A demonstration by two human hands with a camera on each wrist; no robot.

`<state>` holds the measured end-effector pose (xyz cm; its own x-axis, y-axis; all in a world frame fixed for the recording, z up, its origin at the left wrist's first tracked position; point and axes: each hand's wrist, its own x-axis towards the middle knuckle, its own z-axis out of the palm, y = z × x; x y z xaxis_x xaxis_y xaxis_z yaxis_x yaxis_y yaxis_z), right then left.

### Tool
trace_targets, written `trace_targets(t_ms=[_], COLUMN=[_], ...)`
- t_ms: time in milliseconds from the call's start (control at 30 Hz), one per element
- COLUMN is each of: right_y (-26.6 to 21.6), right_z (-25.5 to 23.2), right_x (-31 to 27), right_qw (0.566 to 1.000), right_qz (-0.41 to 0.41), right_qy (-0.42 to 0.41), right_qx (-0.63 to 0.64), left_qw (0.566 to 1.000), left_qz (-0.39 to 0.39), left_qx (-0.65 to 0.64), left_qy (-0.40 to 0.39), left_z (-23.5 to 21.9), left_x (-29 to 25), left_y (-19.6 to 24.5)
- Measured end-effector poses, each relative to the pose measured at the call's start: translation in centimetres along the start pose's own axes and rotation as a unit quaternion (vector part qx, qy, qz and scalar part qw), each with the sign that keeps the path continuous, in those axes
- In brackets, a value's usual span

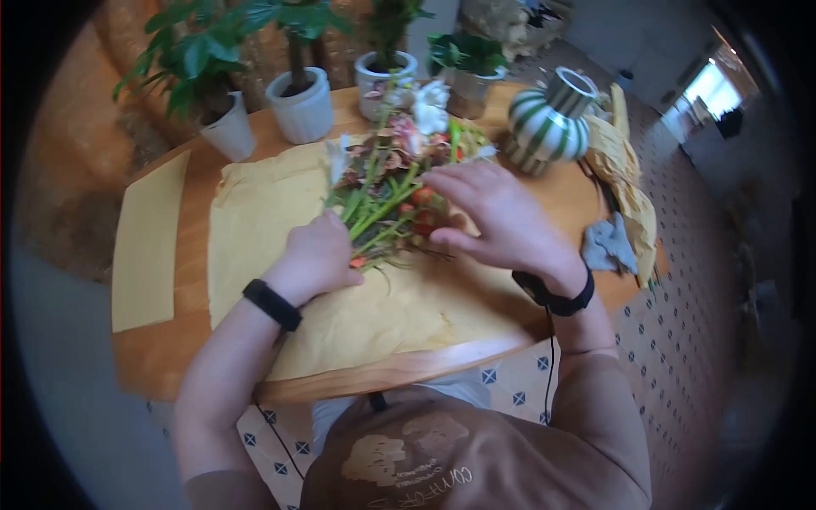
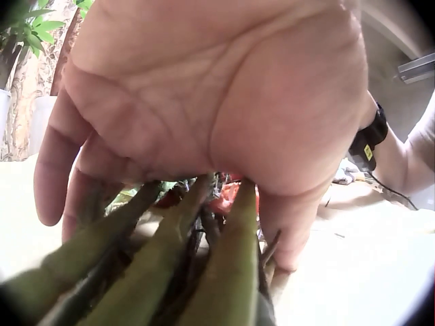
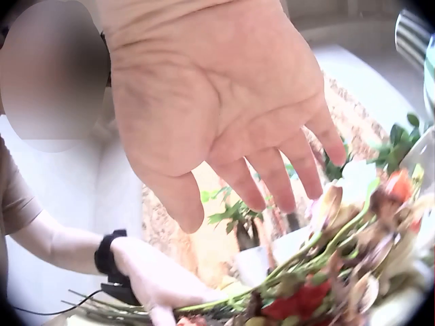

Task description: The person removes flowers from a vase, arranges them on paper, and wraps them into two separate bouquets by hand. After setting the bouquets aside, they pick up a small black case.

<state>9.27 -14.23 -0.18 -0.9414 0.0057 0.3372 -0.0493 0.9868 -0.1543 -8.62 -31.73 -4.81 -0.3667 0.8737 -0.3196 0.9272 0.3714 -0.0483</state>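
Observation:
A bunch of flowers (image 1: 395,183), with green stems (image 1: 374,217) and partly dried, brownish blooms, lies on yellowish paper (image 1: 255,246). My left hand (image 1: 319,255) grips the bunch by its stems; in the left wrist view its palm (image 2: 204,95) is over thick stems (image 2: 224,265), fingers and thumb on either side. My right hand (image 1: 493,208) is beside the blooms with fingers spread and nothing held. The right wrist view shows that right hand (image 3: 231,109) above red and brown blooms (image 3: 299,302), and the left hand (image 3: 160,275) at the stems.
Potted plants in white pots (image 1: 302,106) line the table's far edge. A green-and-white striped vase (image 1: 548,127) stands at the back right. Crumpled yellow paper (image 1: 633,204) and a grey cloth (image 1: 608,245) lie on the right; a flat yellow sheet (image 1: 151,246) lies on the left.

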Motion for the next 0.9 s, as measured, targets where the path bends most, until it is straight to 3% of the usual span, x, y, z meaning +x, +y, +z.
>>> trace_targets(t_ms=[100,167,200,267,300,367,400,467,567,600,733,800,833,900], right_y=[2.0,2.1,2.2,2.2,1.8,1.5,1.3,0.4,-1.0,-1.7,-1.8,-0.9,-0.9,-0.8], right_z=[-2.3,-3.2,-3.1,-1.8,-1.1,1.2,2.2,3.5,4.1,4.0,5.5,6.0,5.8,4.9], right_x=[-5.3,-8.9,-10.9,-15.1,-16.9,-20.0,-20.8,-20.9,-19.8,-18.7,-18.6,-19.1,-19.0,-18.3], right_qw=[0.993,0.968,0.966,0.889,0.880,0.805,0.804,0.797,0.791,0.819,0.852,0.819,0.820,0.693], right_qz=[0.118,0.244,0.253,0.429,0.442,0.497,0.498,0.498,0.535,0.543,0.502,0.491,0.487,0.441], right_qy=[-0.011,-0.053,-0.055,-0.033,0.012,0.104,0.106,0.185,0.179,0.135,0.139,0.199,0.199,0.287], right_qx=[-0.004,-0.003,-0.013,0.158,0.175,0.306,0.306,0.285,0.239,0.128,0.048,0.222,0.225,0.492], left_qw=[1.000,0.999,0.999,0.999,0.999,0.999,0.999,0.999,0.999,0.999,1.000,0.999,0.999,0.999], left_qz=[0.015,0.012,-0.003,-0.022,-0.018,-0.021,-0.019,-0.030,-0.012,-0.013,0.001,0.019,0.015,0.028], left_qx=[-0.017,-0.033,-0.035,-0.038,-0.042,-0.011,-0.010,-0.011,0.011,0.011,0.022,0.033,0.034,0.037], left_qy=[-0.012,-0.013,-0.015,-0.011,-0.009,-0.031,-0.031,-0.027,-0.029,-0.030,-0.013,-0.009,-0.009,-0.001], left_z=[0.3,0.3,0.5,0.5,0.4,-0.1,-0.1,0.1,0.5,0.5,0.2,0.4,0.6,0.9], left_x=[0.4,0.9,1.0,0.8,0.7,0.6,0.6,0.7,0.7,0.8,0.7,0.9,0.9,1.2], left_y=[0.1,0.0,0.0,0.1,0.3,0.5,0.5,0.4,0.1,0.1,0.3,0.0,-0.1,-0.3])
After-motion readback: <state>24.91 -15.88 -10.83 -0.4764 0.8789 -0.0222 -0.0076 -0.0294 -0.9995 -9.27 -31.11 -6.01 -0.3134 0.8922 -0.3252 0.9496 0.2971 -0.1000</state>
